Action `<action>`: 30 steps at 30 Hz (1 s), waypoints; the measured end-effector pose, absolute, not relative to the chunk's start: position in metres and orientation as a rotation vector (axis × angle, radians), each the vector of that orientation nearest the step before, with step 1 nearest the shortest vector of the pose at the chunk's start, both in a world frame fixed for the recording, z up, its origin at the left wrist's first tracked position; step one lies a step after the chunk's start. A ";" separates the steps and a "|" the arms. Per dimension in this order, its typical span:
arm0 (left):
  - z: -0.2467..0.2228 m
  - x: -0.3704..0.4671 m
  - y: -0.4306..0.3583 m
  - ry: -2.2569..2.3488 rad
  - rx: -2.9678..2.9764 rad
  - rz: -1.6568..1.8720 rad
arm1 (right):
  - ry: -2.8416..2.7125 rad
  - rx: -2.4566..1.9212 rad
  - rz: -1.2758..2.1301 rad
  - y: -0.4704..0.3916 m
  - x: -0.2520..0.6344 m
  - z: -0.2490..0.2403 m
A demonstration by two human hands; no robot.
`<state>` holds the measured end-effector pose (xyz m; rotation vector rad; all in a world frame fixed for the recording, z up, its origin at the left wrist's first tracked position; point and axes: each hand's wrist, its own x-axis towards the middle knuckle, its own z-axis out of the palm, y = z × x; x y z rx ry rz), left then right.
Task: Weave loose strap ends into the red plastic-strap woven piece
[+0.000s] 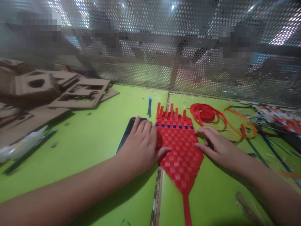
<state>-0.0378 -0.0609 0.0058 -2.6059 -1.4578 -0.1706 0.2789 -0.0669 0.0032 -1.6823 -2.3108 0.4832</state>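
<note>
A red woven ribbon piece point(181, 152) lies flat, narrowing to a tail at the near end. A row of dark blue squares point(180, 127) crosses it near the far edge, where several loose red strip ends stand up. My left hand point(143, 146) lies over its left side, thumb stretched onto the weave and fingers extended away. Partly under that hand is a dark phone point(126, 133). At the right edge of the weave, my right hand point(215, 144) touches with index finger and thumb tips, which are apart.
Cut cardboard pieces point(80, 91) pile up at the left, near a clear plastic bag point(22, 147). Beyond the weave lies a short blue strip point(149, 106). A red ribbon coil point(205, 113), orange ribbon point(251, 128) and scissors point(260, 116) lie right. Perforated metal point(150, 59) borders the green table point(94, 144).
</note>
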 end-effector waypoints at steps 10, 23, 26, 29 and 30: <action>0.007 -0.038 -0.055 -1.512 -2.727 -0.226 | -2.324 -1.683 0.466 -0.066 0.280 0.004; 0.008 -0.041 -0.047 -1.475 -2.766 -0.240 | -2.313 -1.753 0.552 -0.066 0.276 0.011; 0.008 -0.041 -0.047 -1.479 -2.768 -0.230 | -2.296 -1.742 0.583 -0.066 0.277 0.010; 0.008 -0.042 -0.045 -1.511 -2.796 -0.221 | -2.292 -1.724 0.583 -0.065 0.279 0.009; 0.008 -0.042 -0.044 -1.520 -2.819 -0.215 | -2.296 -1.734 0.583 -0.064 0.280 0.009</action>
